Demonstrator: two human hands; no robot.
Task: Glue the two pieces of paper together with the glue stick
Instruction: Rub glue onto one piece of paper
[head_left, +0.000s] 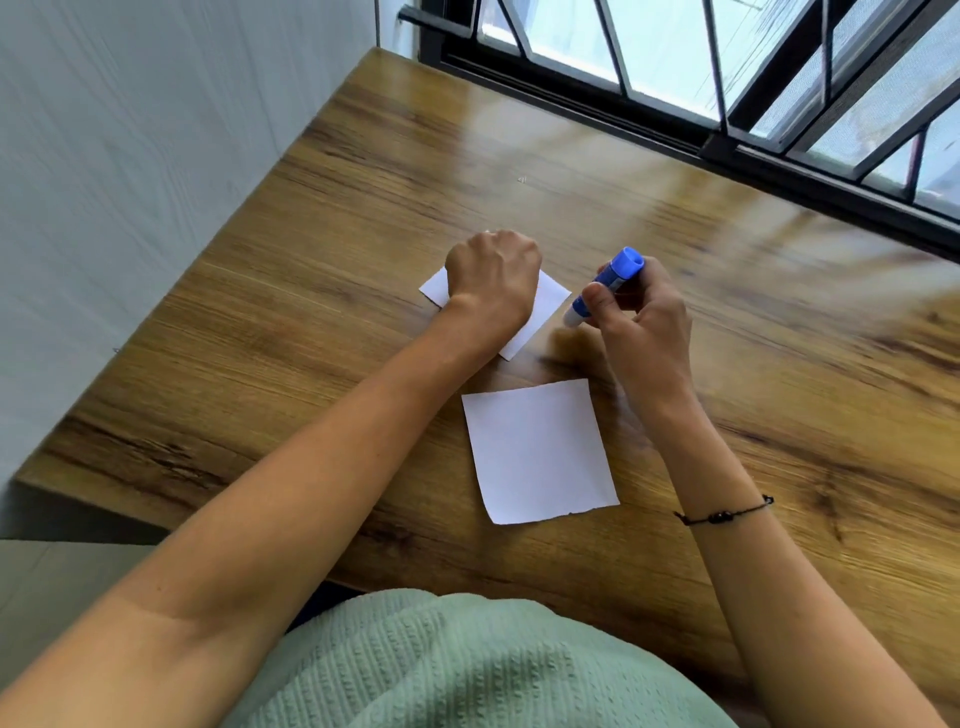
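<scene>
— Two paper squares (540, 452) on the bench (311, 270); why the left hand (491, 273) on the far one (545, 306)?
— Pinning it, fingers hidden. The right hand's (641, 317) grip wraps the glue stick (605, 286), tip beside its right edge.

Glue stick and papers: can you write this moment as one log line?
left hand: pressing far paper | right hand: holds glue stick, tip at paper's edge | near paper: untouched
</scene>
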